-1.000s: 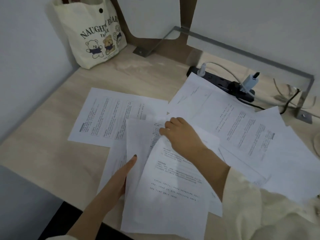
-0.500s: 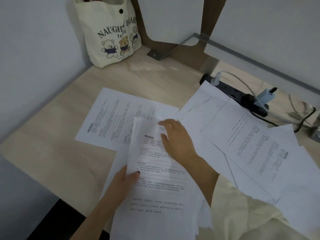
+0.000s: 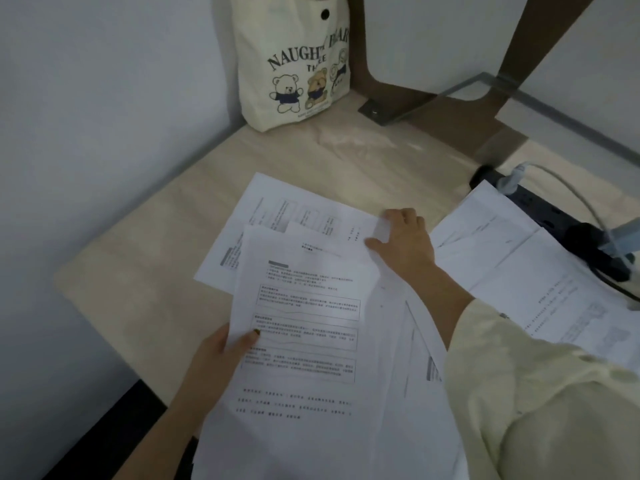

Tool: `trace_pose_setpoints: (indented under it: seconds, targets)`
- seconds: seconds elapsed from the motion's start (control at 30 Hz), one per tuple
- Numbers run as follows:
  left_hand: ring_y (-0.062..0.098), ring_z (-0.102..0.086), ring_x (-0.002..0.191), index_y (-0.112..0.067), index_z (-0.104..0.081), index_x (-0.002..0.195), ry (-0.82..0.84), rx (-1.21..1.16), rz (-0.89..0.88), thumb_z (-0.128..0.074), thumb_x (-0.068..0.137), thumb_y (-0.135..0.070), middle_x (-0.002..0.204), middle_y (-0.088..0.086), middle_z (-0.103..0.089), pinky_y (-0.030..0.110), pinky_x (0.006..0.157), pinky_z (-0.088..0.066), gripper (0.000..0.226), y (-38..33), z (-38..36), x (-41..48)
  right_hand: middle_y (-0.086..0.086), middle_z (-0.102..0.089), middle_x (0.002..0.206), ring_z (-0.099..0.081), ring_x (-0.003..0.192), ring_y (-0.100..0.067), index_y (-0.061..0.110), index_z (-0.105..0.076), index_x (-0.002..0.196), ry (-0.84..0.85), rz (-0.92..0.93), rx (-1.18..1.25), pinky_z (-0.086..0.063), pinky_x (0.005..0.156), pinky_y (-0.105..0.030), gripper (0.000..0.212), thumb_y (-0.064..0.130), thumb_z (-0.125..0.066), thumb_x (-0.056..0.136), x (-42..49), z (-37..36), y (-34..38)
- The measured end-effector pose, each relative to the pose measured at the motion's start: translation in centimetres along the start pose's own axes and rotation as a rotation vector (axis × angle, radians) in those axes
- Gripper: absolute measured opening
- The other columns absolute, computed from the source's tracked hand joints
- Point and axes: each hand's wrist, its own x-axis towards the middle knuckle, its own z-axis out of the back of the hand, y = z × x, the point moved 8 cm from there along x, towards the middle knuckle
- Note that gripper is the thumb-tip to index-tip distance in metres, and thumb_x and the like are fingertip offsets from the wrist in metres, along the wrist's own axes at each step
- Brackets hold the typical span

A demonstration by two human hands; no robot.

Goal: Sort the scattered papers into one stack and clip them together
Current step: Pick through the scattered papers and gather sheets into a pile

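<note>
Now, line by line:

Left hand [image 3: 221, 348]: at the left edge of the front sheets, thumb laid on top of the printed page and the fingers hidden beneath, so the grip is pinched onto the sheaf.
Right hand [image 3: 403, 242]: reached forward over the pile, thumb and fingers nipping the right corner of the far sheet; grip closed on that corner.
Held sheaf [image 3: 301, 341]: several printed pages fanned unevenly, the top one upright toward the wearer and overhanging the near edge of the desk.
Far sheet [image 3: 277, 213]: lies flat on the desk, turned crosswise, its near part tucked under the held sheaf.
Loose papers on the right [image 3: 530, 265]: spread overlapping, partly under the right sleeve [image 3: 519, 386], their far corner lying over the power strip.
Power strip [image 3: 554, 216]: black, at the right rear, with a plug and pale cable in it.
Tote bag [image 3: 294, 60]: cream, printed with bears, standing against the wall in the back corner.
Desk [image 3: 145, 271]: pale wood, bare on its left part.
</note>
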Motion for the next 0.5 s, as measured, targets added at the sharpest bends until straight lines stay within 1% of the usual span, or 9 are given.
trace_pose_setpoints:
  seconds: [0.07, 0.13, 0.17, 0.23, 0.3, 0.37, 0.43, 0.5]
  targets:
    - [0.0, -0.069, 0.074, -0.039, -0.062, 0.091, -0.011, 0.002, 0.008, -0.057, 0.089, -0.024, 0.076, -0.023, -0.072, 0.012, 0.061, -0.05, 0.016, 0.2, 0.0, 0.1, -0.015, -0.039, 0.133, -0.035, 0.122, -0.032, 0.009, -0.037, 0.133, 0.041, 0.002, -0.071, -0.033, 0.1, -0.038, 0.066, 0.038, -0.064, 0.081, 0.8, 0.2, 0.2]
    - [0.004, -0.069, 0.076, -0.038, -0.062, 0.091, -0.024, 0.008, 0.021, -0.057, 0.089, -0.024, 0.078, -0.018, -0.072, 0.02, 0.066, -0.053, 0.015, 0.3, 0.2, 0.2, -0.016, -0.043, 0.129, -0.037, 0.121, -0.033, 0.008, -0.038, 0.131, 0.104, -0.039, -0.07, -0.034, 0.098, -0.038, 0.066, 0.039, -0.065, 0.08, 1.4, 0.1, 0.0]
    - [0.005, -0.07, 0.075, -0.037, -0.063, 0.091, -0.024, 0.008, 0.022, -0.057, 0.089, -0.024, 0.077, -0.017, -0.073, 0.021, 0.066, -0.053, 0.014, 0.3, 0.2, 0.2, -0.016, -0.045, 0.127, -0.037, 0.12, -0.032, 0.009, -0.04, 0.129, 0.124, -0.06, -0.062, -0.035, 0.096, -0.038, 0.062, 0.039, -0.065, 0.08, 1.6, 0.1, -0.2]
    - [0.003, -0.07, 0.072, -0.037, -0.063, 0.091, -0.023, 0.012, 0.018, -0.057, 0.089, -0.025, 0.075, -0.021, -0.073, 0.017, 0.061, -0.051, 0.014, 0.3, 0.1, 0.3, -0.016, -0.049, 0.123, -0.04, 0.117, -0.032, 0.008, -0.049, 0.122, 0.121, -0.057, -0.033, -0.037, 0.09, -0.036, 0.047, 0.035, -0.059, 0.085, 1.7, 0.1, -0.3]
    - [0.004, -0.07, 0.074, -0.036, -0.064, 0.092, -0.032, 0.02, 0.019, -0.056, 0.089, -0.025, 0.077, -0.019, -0.073, 0.017, 0.061, -0.05, 0.013, 0.3, 0.1, 0.2, -0.014, -0.055, 0.113, -0.05, 0.106, -0.03, 0.007, -0.054, 0.114, 0.039, -0.044, 0.122, -0.038, 0.077, -0.032, 0.03, 0.025, -0.051, 0.091, 1.4, 0.8, -0.1]
    - [0.007, -0.07, 0.077, -0.033, -0.064, 0.094, -0.043, 0.009, 0.023, -0.054, 0.09, -0.025, 0.081, -0.014, -0.073, 0.019, 0.063, -0.051, 0.013, 0.3, 0.1, 0.0, -0.008, -0.056, 0.094, -0.055, 0.089, -0.029, 0.008, -0.053, 0.11, -0.09, -0.038, 0.254, -0.037, 0.069, -0.029, 0.022, 0.021, -0.045, 0.094, 0.8, 2.7, -0.1]
    - [0.011, -0.07, 0.081, -0.03, -0.064, 0.099, -0.051, -0.013, 0.025, -0.052, 0.091, -0.026, 0.088, -0.01, -0.072, 0.02, 0.064, -0.051, 0.014, 0.1, 0.0, -0.1, -0.005, -0.053, 0.086, -0.052, 0.08, -0.025, 0.009, -0.053, 0.107, -0.239, -0.036, 0.341, -0.037, 0.067, -0.03, 0.02, 0.022, -0.045, 0.095, 0.1, 5.3, -0.4]
    - [0.013, -0.068, 0.083, -0.028, -0.063, 0.103, -0.057, -0.043, 0.037, -0.051, 0.092, -0.026, 0.092, -0.01, -0.071, 0.022, 0.064, -0.05, 0.016, 0.0, 0.0, -0.3, -0.004, -0.053, 0.089, -0.05, 0.081, -0.021, 0.01, -0.052, 0.104, -0.367, -0.056, 0.507, -0.039, 0.072, -0.03, 0.017, 0.022, -0.045, 0.094, -0.8, 8.2, -1.4]
